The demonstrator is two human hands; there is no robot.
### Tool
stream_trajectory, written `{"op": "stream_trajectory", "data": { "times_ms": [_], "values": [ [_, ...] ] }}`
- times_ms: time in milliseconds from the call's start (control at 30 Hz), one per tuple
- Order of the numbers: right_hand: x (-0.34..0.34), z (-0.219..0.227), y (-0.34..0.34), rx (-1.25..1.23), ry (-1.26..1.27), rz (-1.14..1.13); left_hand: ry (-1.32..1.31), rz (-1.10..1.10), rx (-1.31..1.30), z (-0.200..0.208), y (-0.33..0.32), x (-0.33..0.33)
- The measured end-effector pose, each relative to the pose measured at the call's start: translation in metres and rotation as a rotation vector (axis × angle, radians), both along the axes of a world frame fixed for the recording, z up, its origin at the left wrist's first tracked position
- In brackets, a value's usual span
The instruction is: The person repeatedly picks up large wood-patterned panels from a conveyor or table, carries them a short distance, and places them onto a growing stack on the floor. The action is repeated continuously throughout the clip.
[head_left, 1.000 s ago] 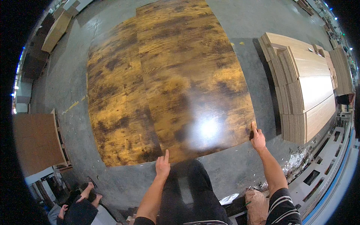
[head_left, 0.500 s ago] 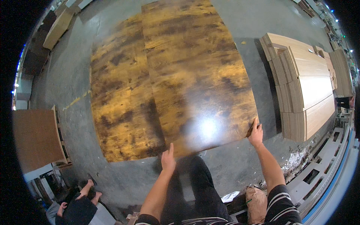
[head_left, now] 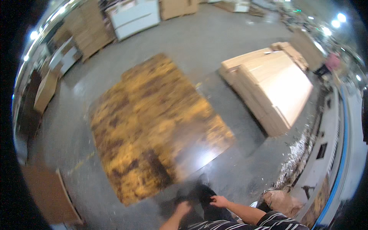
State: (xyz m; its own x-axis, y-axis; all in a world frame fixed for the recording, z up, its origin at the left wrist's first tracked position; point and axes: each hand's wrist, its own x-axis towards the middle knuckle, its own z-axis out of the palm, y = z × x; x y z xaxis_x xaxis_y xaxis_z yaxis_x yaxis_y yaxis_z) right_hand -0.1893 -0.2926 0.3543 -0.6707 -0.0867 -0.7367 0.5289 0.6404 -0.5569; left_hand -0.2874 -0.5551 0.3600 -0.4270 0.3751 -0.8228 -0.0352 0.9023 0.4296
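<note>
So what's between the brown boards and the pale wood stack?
Grey floor, with a small yellow mark beside the brown boards, in the head view.

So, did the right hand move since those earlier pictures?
Yes: the right hand has left the brown panel, drawing back toward the person's legs, farther from the pale board stack.

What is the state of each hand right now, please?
Left hand: nothing visible in it; too blurred to tell open or closed.
Right hand: curled, nothing visible in it; cannot tell if closed.

Workshop: stacked pale boards (head_left: 278,86), wood-grain panels (head_left: 153,115), concrete floor (head_left: 191,42).
</note>
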Motion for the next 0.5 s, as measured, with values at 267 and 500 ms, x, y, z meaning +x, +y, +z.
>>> {"op": "stream_trajectory", "data": {
  "times_ms": [267,500],
  "values": [
    [0.159,0.033,0.033,0.552,-0.200,-0.901,-0.014,-0.408,0.120,0.032,-0.030,-0.036],
    [0.238,0.073,-0.098,0.362,-0.139,-1.277,0.276,-0.523,-0.014,0.051,-0.086,-0.096]
  ]
}}
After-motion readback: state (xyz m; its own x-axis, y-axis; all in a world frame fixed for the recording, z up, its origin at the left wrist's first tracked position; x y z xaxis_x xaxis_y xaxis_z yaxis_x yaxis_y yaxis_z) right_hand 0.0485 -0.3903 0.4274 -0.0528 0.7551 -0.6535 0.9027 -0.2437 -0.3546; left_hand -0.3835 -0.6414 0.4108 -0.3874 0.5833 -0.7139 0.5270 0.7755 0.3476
